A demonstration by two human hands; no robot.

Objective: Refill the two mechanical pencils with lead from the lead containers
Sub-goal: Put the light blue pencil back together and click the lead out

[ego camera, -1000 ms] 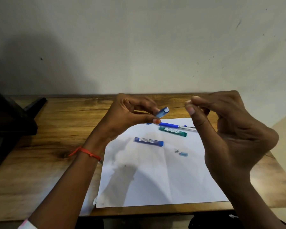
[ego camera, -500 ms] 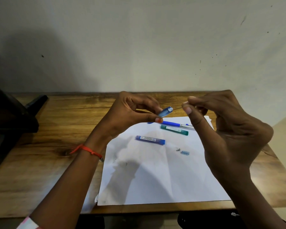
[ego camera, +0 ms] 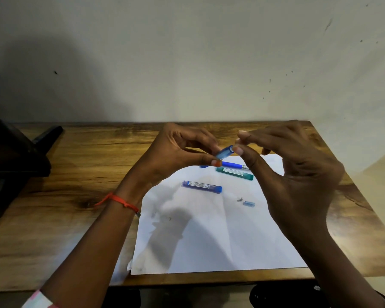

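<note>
Here, above the far edge of the white sheet of paper point(ego camera: 209, 241), the left hand point(ego camera: 178, 152) pinches a blue mechanical pencil point(ego camera: 225, 152) between thumb and fingers, its pale open end turned toward the right hand point(ego camera: 298, 174). That hand's thumb and forefinger meet right at that end, pressed tip to tip; whether a lead sits between them I cannot tell. On the sheet's far part lie the second pencil point(ego camera: 231, 164) and, just beside it, the green lead container point(ego camera: 235, 173). The blue lead container point(ego camera: 202, 186) lies nearer the sheet's middle, with a small blue cap point(ego camera: 248, 204) toward its right side. The sheet rests on the wooden tabletop point(ego camera: 76, 174).
</note>
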